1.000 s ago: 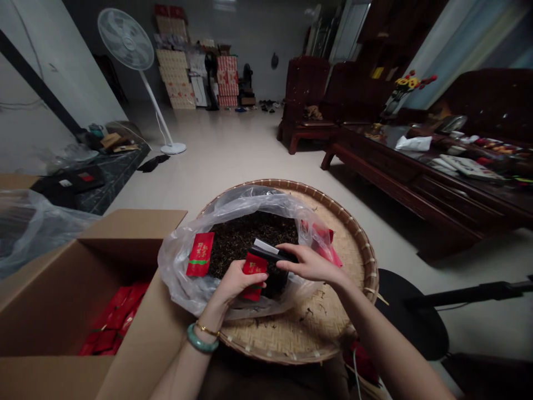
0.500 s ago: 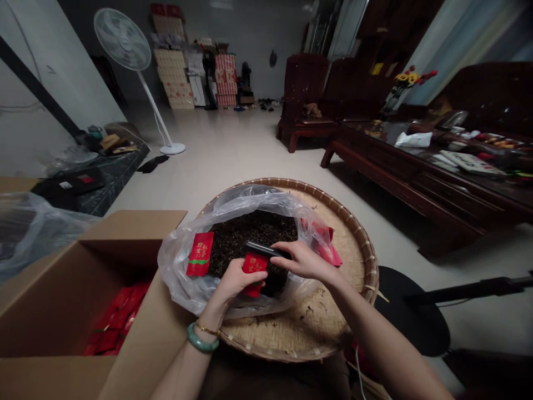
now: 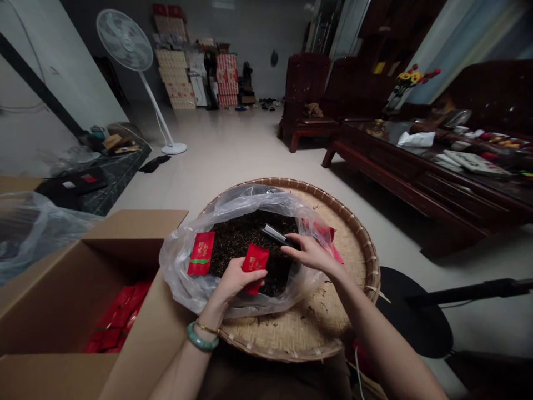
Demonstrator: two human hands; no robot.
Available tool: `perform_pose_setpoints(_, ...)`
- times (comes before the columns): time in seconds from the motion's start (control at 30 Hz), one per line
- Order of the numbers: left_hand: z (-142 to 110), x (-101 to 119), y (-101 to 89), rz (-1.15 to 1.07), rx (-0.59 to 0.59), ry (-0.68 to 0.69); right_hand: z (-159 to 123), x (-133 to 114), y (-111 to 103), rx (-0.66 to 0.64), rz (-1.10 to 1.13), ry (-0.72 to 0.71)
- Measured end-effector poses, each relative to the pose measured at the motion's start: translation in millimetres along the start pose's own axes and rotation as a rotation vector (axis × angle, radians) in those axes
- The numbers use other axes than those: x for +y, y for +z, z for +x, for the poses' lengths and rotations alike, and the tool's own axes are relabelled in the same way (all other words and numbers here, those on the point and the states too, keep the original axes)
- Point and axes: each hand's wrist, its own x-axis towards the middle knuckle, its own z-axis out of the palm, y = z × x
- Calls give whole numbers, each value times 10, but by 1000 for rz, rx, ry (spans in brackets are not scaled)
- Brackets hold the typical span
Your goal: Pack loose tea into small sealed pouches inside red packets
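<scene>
My left hand point(image 3: 238, 280) pinches a small red tea packet point(image 3: 255, 264) with gold characters, held upright over the tea. My right hand point(image 3: 306, 251) grips a slim black tool with a silver strip, shaped like a hand-held bag sealer point(image 3: 275, 234). The sealer is up and to the right of the packet, apart from it. Beneath both hands is dark loose-leaf tea point(image 3: 233, 228) in an open clear plastic bag point(image 3: 183, 294). Another red packet point(image 3: 201, 253) with a green band lies at the left of the tea.
The bag sits on a round woven bamboo tray point(image 3: 291, 333), with red packets point(image 3: 322, 230) at its right. An open cardboard box point(image 3: 137, 339) on the left contains several red packets point(image 3: 119, 316). A black round stand base point(image 3: 412, 316) is at the right, near a dark wooden table point(image 3: 387, 161).
The bag sealer has moved from across the packet's top edge up and right, clear of it. The packet stays in my left hand, its top now uncovered.
</scene>
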Motion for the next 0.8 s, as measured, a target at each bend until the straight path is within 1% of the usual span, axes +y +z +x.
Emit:
perform_pose_setpoints(0.1,3,-22,-14,-2,-10,10,32,200,106,39,-222,23)
perform_pose_setpoints(0.17,5,-28,-12,9,-15,16,35,219,176,100,-289,14)
perform_pose_setpoints(0.23,8,-28,3,36,-14,21,38,121,233,205,-266,-44)
perform_pose_setpoints(0.3,12,-25,24,78,-19,30,58,-55,287,283,-166,-138)
perform_pose_setpoints(0.33,14,-24,34,102,-23,35,77,-149,316,289,-114,-195)
perform_pose_setpoints(0.43,8,-20,51,169,-33,35,164,-364,413,221,-49,-346)
perform_pose_setpoints(0.5,-6,-12,47,192,-33,11,224,-424,466,185,-35,-417)
perform_pose_setpoints(0.57,-25,-2,35,196,-43,-24,267,-433,484,176,-19,-456)
perform_pose_setpoints(0.63,-39,5,20,178,-53,-38,286,-400,455,172,34,-438)
perform_pose_setpoints(0.67,-42,5,12,164,-55,-35,286,-368,427,172,76,-399)
perform_pose_setpoints(0.73,-37,-5,-2,127,-45,-17,263,-269,369,196,128,-274)
perform_pose_setpoints(0.8,-20,-25,-15,80,-22,-5,206,-135,347,248,55,-132)
